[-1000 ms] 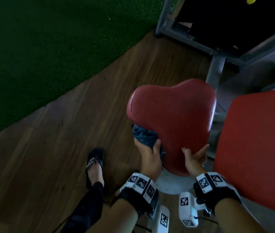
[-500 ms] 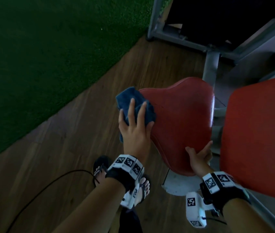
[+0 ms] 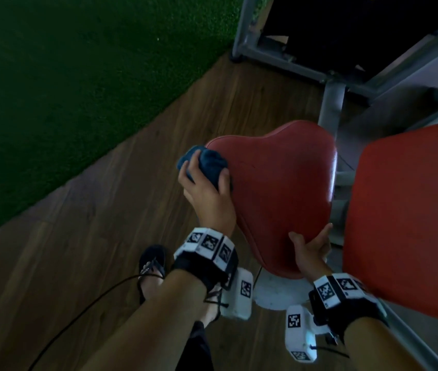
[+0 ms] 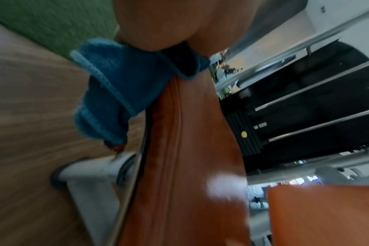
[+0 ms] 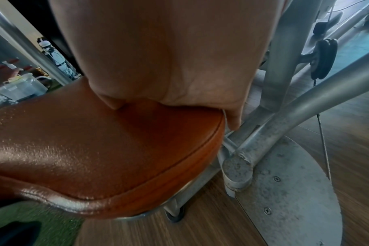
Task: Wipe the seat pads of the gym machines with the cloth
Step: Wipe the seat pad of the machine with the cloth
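Left hand (image 3: 207, 194) clenched on bunched blue cloth (image 3: 207, 163) at red seat pad (image 3: 279, 188) edge, right hand (image 3: 310, 246) gripping near rim; likely slipping off, missing the centre.

1. Left hand (image 3: 207, 194) reaches forward, fingers (image 3: 185, 170) and thumb curled round the cloth (image 3: 209, 163), pressing it on the seat's (image 3: 279, 188) far left edge.
2. Right hand (image 3: 310, 249) grips the seat's near right edge, thumb on top.
3. Both forearms bare, banded at the wrists.
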